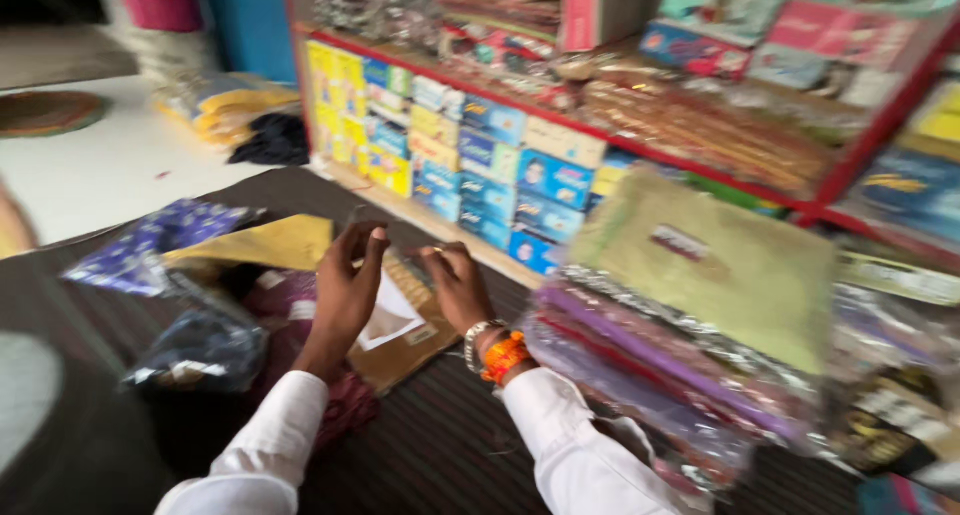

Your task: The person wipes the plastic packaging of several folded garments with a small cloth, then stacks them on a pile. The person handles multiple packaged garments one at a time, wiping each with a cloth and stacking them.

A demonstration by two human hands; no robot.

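While blurred, L hand [347, 293] & R hand [458, 287] pinch brown packet [400, 325].

Motion blur smears the red-edged shelf of coloured boxes [500, 165]; the clear-wrapped purple fabric stack [650, 375] is cut off by the bottom edge.
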